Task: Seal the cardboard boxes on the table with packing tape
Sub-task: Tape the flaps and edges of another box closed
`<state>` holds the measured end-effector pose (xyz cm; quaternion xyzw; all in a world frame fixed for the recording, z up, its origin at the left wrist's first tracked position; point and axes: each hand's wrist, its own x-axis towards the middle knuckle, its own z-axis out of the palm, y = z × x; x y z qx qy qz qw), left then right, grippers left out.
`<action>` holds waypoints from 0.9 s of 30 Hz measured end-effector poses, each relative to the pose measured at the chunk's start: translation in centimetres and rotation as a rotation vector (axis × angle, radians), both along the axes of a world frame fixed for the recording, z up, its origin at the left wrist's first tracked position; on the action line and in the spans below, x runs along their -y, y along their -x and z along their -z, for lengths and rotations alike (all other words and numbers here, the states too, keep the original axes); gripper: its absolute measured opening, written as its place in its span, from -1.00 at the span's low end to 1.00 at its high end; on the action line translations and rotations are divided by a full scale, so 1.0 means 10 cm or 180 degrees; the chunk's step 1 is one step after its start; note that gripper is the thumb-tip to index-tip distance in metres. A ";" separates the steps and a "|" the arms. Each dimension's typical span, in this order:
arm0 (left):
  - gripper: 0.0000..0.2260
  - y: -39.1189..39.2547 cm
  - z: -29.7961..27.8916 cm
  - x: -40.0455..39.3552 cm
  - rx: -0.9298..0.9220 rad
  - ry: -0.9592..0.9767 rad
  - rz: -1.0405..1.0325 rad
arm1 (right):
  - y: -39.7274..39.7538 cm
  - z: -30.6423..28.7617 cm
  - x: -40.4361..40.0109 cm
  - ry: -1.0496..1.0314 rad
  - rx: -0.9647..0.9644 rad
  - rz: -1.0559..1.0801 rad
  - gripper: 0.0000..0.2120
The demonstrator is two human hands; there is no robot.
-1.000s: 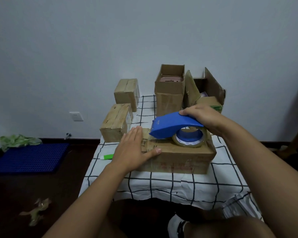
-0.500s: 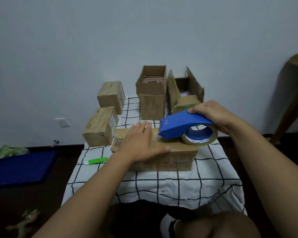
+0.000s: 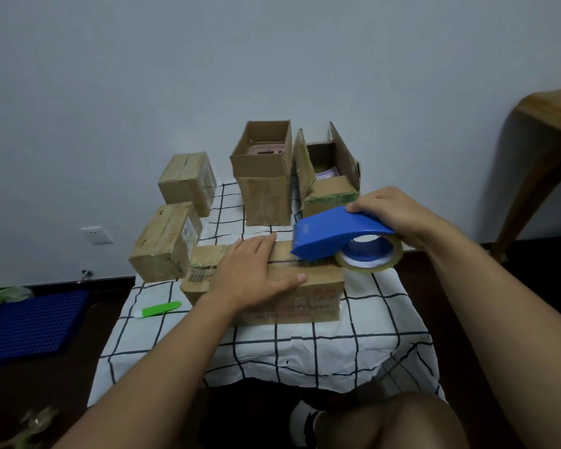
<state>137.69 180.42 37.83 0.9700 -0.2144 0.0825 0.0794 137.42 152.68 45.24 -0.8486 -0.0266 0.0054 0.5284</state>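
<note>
Pale wall (image 3: pixel 208 76) behind; dark floor below, bearing a blue mat (image 3: pixel 26 322) at left. A wooden furniture leg (image 3: pixel 538 176) is seen at right, a wall socket (image 3: pixel 95 235) low at left.

Head view, the only one:

Tabletop (image 3: pixel 363 338), covered by a white cloth with a black grid.

Near box (image 3: pixel 308 296): flat cardboard, closed, lying at the tabletop's middle. A dark seam is seen running along its top, and a barcode label near its left end.

Left hand (image 3: pixel 253 277): laid flat on the near box's top, fingers straight and together, thumb spread toward the front edge; nothing is pinched.

Dispenser (image 3: pixel 334 234): blue, carrying a roll of clear tape (image 3: pixel 370 259). Its front end is set on the box seam, just right of the left hand's fingertips; the roll overhangs the box's right end.

Right hand (image 3: pixel 392 212): grip curled over the dispenser's rear top, holding it.

Two closed boxes at left: one (image 3: pixel 166 244) just beside the near box, one (image 3: pixel 188 179) behind it.

Tall box (image 3: pixel 263 189): open, upright, at the back, something pinkish inside.

Open box (image 3: pixel 331 176): right of the tall one, flaps raised, white contents partly seen.

Green cutter (image 3: pixel 159 309): lying on the cloth, left of the near box, apart from it.
</note>
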 end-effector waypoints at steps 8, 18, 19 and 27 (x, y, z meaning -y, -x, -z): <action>-0.13 -0.01 0.03 -0.02 -0.0046 -0.0011 0.0033 | 0.12 0.16 0.43 -0.0423 -0.0083 0.0251 -0.73; -0.14 0.03 0.02 -0.05 -0.0150 -0.0032 0.0047 | 0.10 0.26 0.60 -0.0378 -0.0174 0.0409 -0.75; -0.15 0.03 0.03 -0.05 -0.0152 -0.0033 0.0045 | 0.12 0.27 0.64 -0.0402 -0.0204 0.0460 -0.75; -0.19 -0.03 0.05 -0.03 0.0077 -0.0165 0.0027 | 0.16 0.35 0.65 -0.0407 -0.0154 0.0460 -0.77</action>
